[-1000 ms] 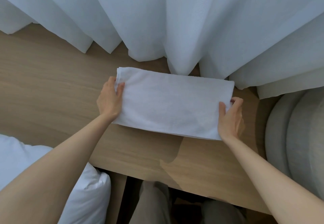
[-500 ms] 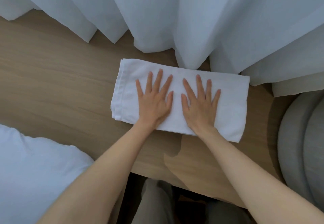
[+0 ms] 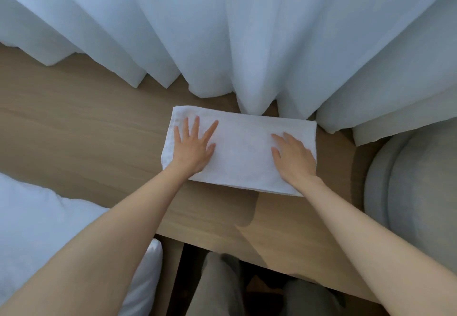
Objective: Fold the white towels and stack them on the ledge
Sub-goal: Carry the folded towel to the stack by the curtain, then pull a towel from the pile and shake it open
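Pale curtains (image 3: 222, 31) hang down onto the wooden ledge (image 3: 86, 142), brushing the far edge of the folded towel (image 3: 242, 152) lying there. Left hand (image 3: 191, 148) and right hand (image 3: 294, 157) both press flat, fingers spread, gripping nothing (uneven pressure could skew the layers, I judge).
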